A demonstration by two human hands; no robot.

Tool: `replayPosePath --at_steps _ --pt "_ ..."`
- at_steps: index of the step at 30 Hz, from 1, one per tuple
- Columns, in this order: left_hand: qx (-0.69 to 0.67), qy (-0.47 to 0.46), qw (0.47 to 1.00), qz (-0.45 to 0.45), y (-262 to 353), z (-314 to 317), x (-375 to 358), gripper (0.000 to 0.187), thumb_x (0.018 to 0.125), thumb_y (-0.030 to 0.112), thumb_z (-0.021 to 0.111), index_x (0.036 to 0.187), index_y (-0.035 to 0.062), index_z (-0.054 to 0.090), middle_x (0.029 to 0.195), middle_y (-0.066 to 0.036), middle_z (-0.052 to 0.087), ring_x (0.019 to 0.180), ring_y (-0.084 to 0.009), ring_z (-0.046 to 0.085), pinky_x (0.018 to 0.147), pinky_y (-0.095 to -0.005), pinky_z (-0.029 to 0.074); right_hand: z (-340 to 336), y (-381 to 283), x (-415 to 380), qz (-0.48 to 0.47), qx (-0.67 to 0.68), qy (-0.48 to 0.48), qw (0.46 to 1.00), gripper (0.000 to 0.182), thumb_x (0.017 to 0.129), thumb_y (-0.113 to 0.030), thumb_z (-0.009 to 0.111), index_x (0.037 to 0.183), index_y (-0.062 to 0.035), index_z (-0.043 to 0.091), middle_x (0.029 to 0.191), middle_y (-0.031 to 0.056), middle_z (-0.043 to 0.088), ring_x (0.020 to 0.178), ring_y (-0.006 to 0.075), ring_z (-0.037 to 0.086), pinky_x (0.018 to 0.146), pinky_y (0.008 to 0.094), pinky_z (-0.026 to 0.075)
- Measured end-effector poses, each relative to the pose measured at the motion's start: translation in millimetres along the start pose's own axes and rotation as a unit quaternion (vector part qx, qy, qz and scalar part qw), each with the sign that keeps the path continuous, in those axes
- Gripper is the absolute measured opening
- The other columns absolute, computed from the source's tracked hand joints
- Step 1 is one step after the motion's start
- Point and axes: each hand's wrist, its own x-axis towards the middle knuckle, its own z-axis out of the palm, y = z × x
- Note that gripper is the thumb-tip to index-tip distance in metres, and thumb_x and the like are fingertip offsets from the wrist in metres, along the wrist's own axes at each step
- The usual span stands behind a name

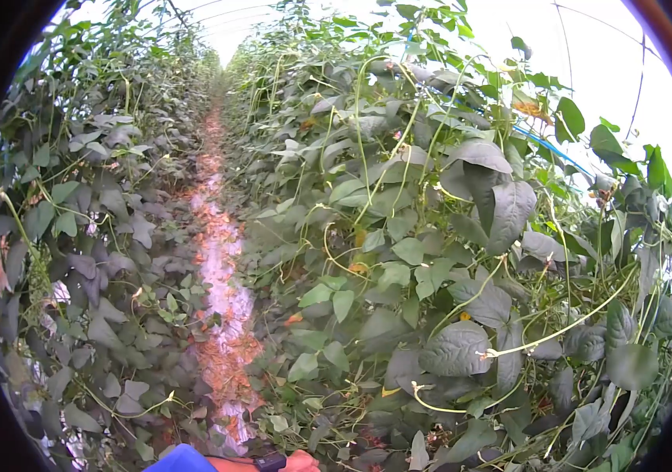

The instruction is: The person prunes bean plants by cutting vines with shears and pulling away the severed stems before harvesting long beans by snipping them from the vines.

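Note:
At the bottom edge, my left hand point(301, 462) shows only in part, at the end of a bare forearm in a blue sleeve point(182, 461). A black watch or band point(270, 462) is on the wrist. The frame cuts off the fingers, so I cannot make out what they hold. Low leaves of the right-hand row of bean plants point(410, 252) are nearest to it. Long thin green bean pods hang among the leaves, among them a pale pod point(540, 343) at the right and a curved pod point(446, 409) lower down. My right hand is out of view.
A narrow path point(226, 271) with pale sheeting and dry brown litter runs away between two tall rows. The left row point(100, 236) stands close beside it. A blue cord point(552, 148) crosses the upper right foliage. Thin greenhouse hoops arch overhead.

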Motion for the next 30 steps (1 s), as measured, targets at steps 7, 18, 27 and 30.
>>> replayPosePath --at_steps 7,18,27,30 --pt "-0.051 0.129 0.990 -0.032 93.9 82.5 -122.7 0.032 0.088 0.028 0.051 0.106 0.0016 0.052 0.089 -0.012 0.064 0.078 -0.0226 0.062 0.063 -0.0353 0.052 6.1 -39.7 3.5 -0.067 0.028 -0.062 0.995 0.027 0.082 -0.033 0.061 0.100 -0.0123 0.062 0.094 0.0138 0.061 0.084 0.0263 0.060 0.063 0.0539 0.045" --pt "-0.046 0.238 0.970 -0.026 71.8 40.6 -157.4 0.026 0.088 0.020 0.054 0.105 0.0013 0.056 0.092 -0.015 0.067 0.077 -0.0228 0.066 0.064 -0.0351 0.055 13.5 -106.0 -27.7 -0.118 0.109 -0.120 0.980 0.026 0.083 -0.031 0.060 0.100 -0.0105 0.062 0.092 0.0129 0.061 0.081 0.0261 0.060 0.062 0.0512 0.045" --pt "-0.074 0.180 0.981 0.023 20.7 0.5 -127.0 0.035 0.087 0.029 0.057 0.110 0.0024 0.054 0.105 -0.016 0.064 0.090 -0.0255 0.064 0.075 -0.0356 0.052 -10.5 -159.3 -54.6 -0.136 0.229 -0.158 0.951 0.025 0.084 -0.029 0.059 0.099 -0.0091 0.061 0.090 0.0121 0.061 0.079 0.0259 0.060 0.061 0.0491 0.045" --pt "-0.132 0.018 0.990 0.044 -18.7 -43.1 -102.1 0.046 0.092 0.043 0.045 0.112 0.0028 0.055 0.100 -0.016 0.062 0.090 -0.0280 0.062 0.072 -0.0424 0.054 -20.4 -174.9 -58.8 -0.142 0.267 -0.165 0.939 0.025 0.085 -0.028 0.059 0.099 -0.0086 0.061 0.089 0.0119 0.061 0.078 0.0259 0.060 0.060 0.0484 0.045"
